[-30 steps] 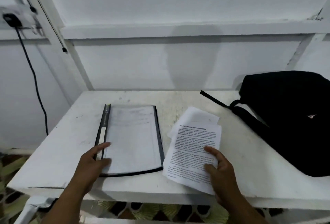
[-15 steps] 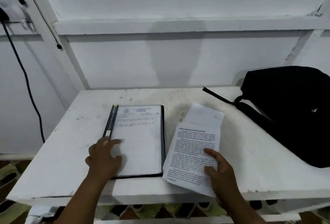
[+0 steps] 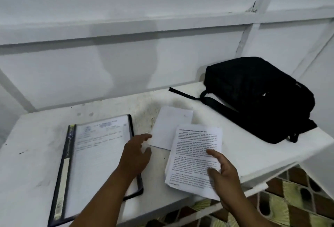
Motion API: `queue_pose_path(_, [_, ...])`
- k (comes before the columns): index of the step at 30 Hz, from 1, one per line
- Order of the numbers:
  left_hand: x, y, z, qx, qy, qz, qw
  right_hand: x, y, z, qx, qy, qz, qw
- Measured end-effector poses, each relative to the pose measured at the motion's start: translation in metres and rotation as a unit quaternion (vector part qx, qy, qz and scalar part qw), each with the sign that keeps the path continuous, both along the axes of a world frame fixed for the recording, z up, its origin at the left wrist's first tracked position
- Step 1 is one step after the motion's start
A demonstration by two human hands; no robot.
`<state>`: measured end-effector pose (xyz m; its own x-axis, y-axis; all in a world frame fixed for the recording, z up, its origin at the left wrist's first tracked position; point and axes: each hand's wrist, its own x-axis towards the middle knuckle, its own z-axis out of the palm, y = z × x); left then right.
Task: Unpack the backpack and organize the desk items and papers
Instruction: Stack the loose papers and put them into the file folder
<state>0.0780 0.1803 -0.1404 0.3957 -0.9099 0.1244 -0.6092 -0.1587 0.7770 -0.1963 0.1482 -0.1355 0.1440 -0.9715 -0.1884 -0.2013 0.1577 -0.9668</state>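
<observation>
**Ana:** Off the folder goes the left hand (image 3: pixel 136 152) — half a second back it lay flat on that page, and now it has slid right, across the folder's dark edge, with the forefinger stretched out to the near corner of the blank sheet (image 3: pixel 169 127).

**Ben:** Fingers loose and fairly straight there, Ana, nothing held. Whether the fingertip touches the paper or just hovers, I cannot tell.

**Ana:** Over to the right hand (image 3: pixel 223 170). Thumb on top of the printed pages (image 3: pixel 196 156), forefinger up near the right edge, gripping a thin white stack dense with black type. Its near corner hangs out past the desk's front lip.

**Ben:** And the blank sheet sits partly tucked beneath that stack, rectangular, slightly skewed.

**Ana:** Left of it all lies the clear-fronted folder (image 3: pixel 97 163), flat, a dark rounded border around it, a black spine with a pale label strip, and a faintly printed form showing through.

**Ben:** Black fabric backpack (image 3: pixel 258 96) at the far right corner, soft and slumped on its side, one flat strap trailing left along the white desk (image 3: pixel 32 154).

**Ana:** Painted surface, that desk, scuffed and speckled with grime near the middle.
</observation>
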Motion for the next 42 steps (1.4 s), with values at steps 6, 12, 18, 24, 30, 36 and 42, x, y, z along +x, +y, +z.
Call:
queue_pose_path(6, [-0.026,-0.047,-0.014,0.066,-0.048,0.028,0.996,-0.028,-0.018,0.003,-0.002,0.001,-0.043,0.999])
queue_pose_path(12, [-0.044,-0.069,-0.023,0.141,-0.122,0.073,0.98,-0.041,-0.037,0.006,0.006,0.008,-0.052,0.999])
queue_pose_path(18, [-0.04,-0.084,-0.018,0.158,-0.072,0.082,0.981,-0.041,-0.052,0.004,0.009,-0.001,-0.04,0.999])
queue_pose_path(24, [-0.056,-0.082,-0.009,0.23,-0.153,0.097,0.956,-0.045,-0.056,-0.004,0.01,-0.017,-0.024,1.0])
queue_pose_path(30, [-0.044,-0.079,-0.01,0.185,-0.119,0.093,0.971,-0.045,-0.059,-0.009,-0.001,0.005,-0.02,1.0])
queue_pose_path(36, [-0.035,-0.067,0.003,0.079,0.067,0.056,0.993,-0.048,-0.06,-0.013,-0.02,0.035,-0.007,0.999])
queue_pose_path(42, [-0.033,-0.056,0.018,0.09,0.375,0.031,0.922,-0.048,-0.06,-0.015,-0.026,0.039,-0.011,0.999])
